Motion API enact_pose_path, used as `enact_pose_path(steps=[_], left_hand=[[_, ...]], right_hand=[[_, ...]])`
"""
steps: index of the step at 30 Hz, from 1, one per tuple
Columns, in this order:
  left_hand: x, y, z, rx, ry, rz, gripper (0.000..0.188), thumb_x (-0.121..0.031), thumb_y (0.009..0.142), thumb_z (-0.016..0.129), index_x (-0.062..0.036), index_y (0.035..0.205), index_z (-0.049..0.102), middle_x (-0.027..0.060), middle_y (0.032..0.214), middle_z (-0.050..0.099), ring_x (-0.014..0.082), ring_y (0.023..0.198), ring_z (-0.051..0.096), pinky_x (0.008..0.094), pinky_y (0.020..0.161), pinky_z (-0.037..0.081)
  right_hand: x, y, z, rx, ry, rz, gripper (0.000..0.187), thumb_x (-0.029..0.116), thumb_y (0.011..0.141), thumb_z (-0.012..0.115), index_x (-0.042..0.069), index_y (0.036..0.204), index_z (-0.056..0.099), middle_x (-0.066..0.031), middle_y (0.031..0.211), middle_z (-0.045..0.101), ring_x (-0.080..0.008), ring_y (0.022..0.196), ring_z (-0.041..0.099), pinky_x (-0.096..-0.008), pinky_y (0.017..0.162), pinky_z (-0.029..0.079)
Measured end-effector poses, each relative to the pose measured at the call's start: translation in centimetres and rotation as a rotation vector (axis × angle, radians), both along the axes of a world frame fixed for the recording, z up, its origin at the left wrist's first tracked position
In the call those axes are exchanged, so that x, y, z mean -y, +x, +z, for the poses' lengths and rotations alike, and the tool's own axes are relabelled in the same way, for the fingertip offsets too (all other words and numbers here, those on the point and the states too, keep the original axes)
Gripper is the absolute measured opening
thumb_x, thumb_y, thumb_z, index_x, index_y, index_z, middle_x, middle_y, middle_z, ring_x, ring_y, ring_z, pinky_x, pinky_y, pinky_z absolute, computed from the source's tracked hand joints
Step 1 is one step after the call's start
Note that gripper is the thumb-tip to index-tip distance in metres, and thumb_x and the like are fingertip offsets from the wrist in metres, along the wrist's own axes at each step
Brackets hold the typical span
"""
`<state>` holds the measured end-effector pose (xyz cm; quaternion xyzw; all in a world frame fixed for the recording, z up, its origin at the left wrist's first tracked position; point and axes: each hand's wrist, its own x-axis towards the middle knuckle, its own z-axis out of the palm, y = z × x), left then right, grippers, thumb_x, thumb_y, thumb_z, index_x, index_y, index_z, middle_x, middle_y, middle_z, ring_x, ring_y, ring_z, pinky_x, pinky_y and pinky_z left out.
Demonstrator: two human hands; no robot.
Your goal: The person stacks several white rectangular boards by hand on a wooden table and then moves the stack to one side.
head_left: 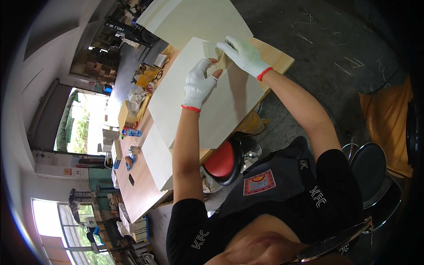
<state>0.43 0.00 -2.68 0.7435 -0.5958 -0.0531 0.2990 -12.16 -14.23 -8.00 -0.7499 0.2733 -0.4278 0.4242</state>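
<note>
A large pale sheet or board (pixel 194 119) lies on the wooden table, with both my hands at its far part. My left hand (pixel 198 86) wears a white knitted glove with a red cuff; its bare thumb and forefinger tips close on a small tan piece (pixel 222 61), whose kind I cannot make out. My right hand (pixel 243 54), in a full white glove with a red cuff, bends over the same piece from the right. Its thumb and the undersides of its fingers are hidden. Just beyond the hands, a small beige patch (pixel 211 49) stands out on the sheet.
Another stack of pale boards (pixel 198 20) lies farther off. Along the wooden table's left side (pixel 137 176) are a bottle (pixel 131 132), a dark phone (pixel 131 179) and a tape roll (pixel 135 150). A red-seated stool (pixel 221 160) stands by the near edge. Offcuts litter the floor at right.
</note>
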Motion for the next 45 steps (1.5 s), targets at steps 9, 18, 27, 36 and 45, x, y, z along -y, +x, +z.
enact_pose_path(steps=[9, 18, 27, 36, 45], left_hand=[[0.1, 0.4, -0.4, 0.021, -0.129, -0.07, 0.025, -0.016, 0.096, 0.058, -0.0094, 0.119, 0.065, 0.0144, 0.11, 0.072, 0.0229, 0.096, 0.069, 0.0342, 0.084, 0.053], [0.0, 0.0, 0.0, 0.002, -0.021, -0.04, 0.034, -0.017, 0.086, 0.075, -0.0076, 0.117, 0.065, 0.0137, 0.11, 0.071, 0.0178, 0.065, 0.066, 0.0327, 0.068, 0.053], [0.0, 0.2, -0.2, -0.034, -0.01, -0.024, 0.04, -0.013, 0.087, 0.072, -0.0123, 0.126, 0.064, 0.0137, 0.106, 0.072, 0.0164, 0.064, 0.065, 0.0323, 0.068, 0.052], [-0.5, -1.1, 1.0, 0.13, -0.042, 0.034, 0.041, -0.015, 0.096, 0.055, -0.0198, 0.136, 0.062, 0.0136, 0.083, 0.066, 0.0216, 0.071, 0.064, 0.0336, 0.074, 0.052], [0.0, -0.3, 0.3, 0.042, -0.088, -0.061, 0.025, -0.016, 0.097, 0.059, -0.0134, 0.12, 0.068, 0.013, 0.1, 0.073, 0.0214, 0.075, 0.066, 0.0336, 0.073, 0.052]], right_hand=[[-0.1, -0.3, 0.5, -0.047, 0.013, -0.006, 0.051, 0.059, 0.096, 0.051, 0.009, 0.093, 0.061, -0.0104, 0.077, 0.063, -0.0312, 0.075, 0.061, -0.0423, 0.069, 0.046], [0.0, 0.2, -0.3, 0.051, 0.006, -0.007, 0.049, 0.055, 0.098, 0.051, 0.008, 0.088, 0.054, -0.0099, 0.073, 0.052, -0.0276, 0.068, 0.052, -0.0402, 0.067, 0.041], [0.3, 0.2, -0.4, 0.058, 0.02, 0.028, 0.05, 0.058, 0.096, 0.053, 0.008, 0.091, 0.061, -0.0095, 0.074, 0.061, -0.0293, 0.072, 0.06, -0.0403, 0.068, 0.046], [2.8, -3.3, 0.7, -0.478, -0.406, 0.036, 0.049, 0.057, 0.093, 0.056, 0.009, 0.089, 0.064, -0.0135, 0.077, 0.065, -0.0301, 0.073, 0.065, -0.0419, 0.067, 0.049], [2.6, -0.9, 1.7, -0.203, -0.448, 0.144, 0.045, 0.053, 0.097, 0.051, 0.011, 0.099, 0.066, -0.0148, 0.087, 0.068, -0.0345, 0.083, 0.065, -0.0434, 0.075, 0.049]])
